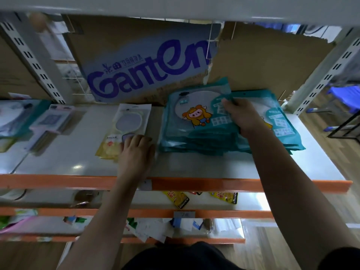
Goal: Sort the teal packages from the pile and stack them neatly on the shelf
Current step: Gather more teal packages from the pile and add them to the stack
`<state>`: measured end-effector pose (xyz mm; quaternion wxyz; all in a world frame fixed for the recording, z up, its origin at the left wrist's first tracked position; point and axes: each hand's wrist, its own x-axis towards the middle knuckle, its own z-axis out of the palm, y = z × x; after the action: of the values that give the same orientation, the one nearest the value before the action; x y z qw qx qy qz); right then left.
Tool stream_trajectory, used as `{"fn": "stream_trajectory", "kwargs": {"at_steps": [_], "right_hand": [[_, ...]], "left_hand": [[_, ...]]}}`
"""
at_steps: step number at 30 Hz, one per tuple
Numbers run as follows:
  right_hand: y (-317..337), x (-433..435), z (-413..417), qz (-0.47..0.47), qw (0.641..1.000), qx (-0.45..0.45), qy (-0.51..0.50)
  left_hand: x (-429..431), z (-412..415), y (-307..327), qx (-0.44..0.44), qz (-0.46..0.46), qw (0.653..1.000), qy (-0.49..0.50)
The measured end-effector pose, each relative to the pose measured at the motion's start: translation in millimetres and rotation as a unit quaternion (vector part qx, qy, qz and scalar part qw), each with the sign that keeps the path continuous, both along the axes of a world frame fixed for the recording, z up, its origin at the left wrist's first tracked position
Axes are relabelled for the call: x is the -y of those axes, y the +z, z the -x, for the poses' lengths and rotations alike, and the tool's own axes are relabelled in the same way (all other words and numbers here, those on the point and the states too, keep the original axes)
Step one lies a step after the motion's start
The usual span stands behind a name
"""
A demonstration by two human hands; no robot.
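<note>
- The top teal package is being gripped near its right edge by the right hand. The fingers are curled over its far corner, and that side is being tipped up a little.
- Directly beneath it, the teal stack is lying on the white shelf, right of the middle. A second teal stack is lying just beside it to the right, partly hidden by the right forearm.
- The relation being watched: the gripped package is lying under and to the left of the right hand. Its long axis is running front to back, roughly in line with the stack below. The right hand is much the nearer one.
- The left hand is being rested on the near end of a yellow package, just left of the teal stack. Its fingers are loosely bent, and nothing seems to be grasped.
- By the look of it, the package is being squared onto its stack. A flat lowering with edges matched is what is being called for.
- A torn cardboard box is standing behind the stacks, and its contents cannot be seen.
</note>
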<state>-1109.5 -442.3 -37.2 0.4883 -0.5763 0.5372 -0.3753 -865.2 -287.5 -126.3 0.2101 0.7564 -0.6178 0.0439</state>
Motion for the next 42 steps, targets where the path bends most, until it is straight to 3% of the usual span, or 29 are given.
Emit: {"fn": "stream_trajectory", "kwargs": {"at_steps": [4, 8, 12, 17, 19, 25, 29, 42], "right_hand": [[0, 4, 3, 0.010, 0.997, -0.048, 0.052], [-4, 2, 3, 0.054, 0.986, -0.154, 0.022], [-10, 0, 7, 0.142, 0.937, -0.319, -0.003], [-16, -10, 4, 0.207, 0.895, -0.391, -0.061], [-16, -14, 0, 0.243, 0.891, -0.380, -0.057], [-15, -49, -44, 0.309, 0.905, -0.280, 0.085], [-18, -84, -94, 0.347, 0.892, -0.240, 0.162], [-51, -212, -307, 0.320, 0.894, -0.191, 0.248]], "left_hand": [[-3, -5, -4, -0.001, -0.020, 1.000, 0.006], [-3, -3, -4, -0.002, -0.017, 1.000, 0.022], [-6, -2, -2, -0.023, 0.000, 0.999, 0.030], [-6, 3, 4, 0.001, -0.026, 0.999, 0.040], [-9, 2, 8, -0.003, -0.018, 0.999, 0.044], [-44, -20, 16, -0.016, 0.016, 0.997, 0.079], [-76, -53, 23, 0.001, 0.054, 0.990, 0.129], [-214, -225, 39, -0.006, 0.062, 0.977, 0.205]]}}
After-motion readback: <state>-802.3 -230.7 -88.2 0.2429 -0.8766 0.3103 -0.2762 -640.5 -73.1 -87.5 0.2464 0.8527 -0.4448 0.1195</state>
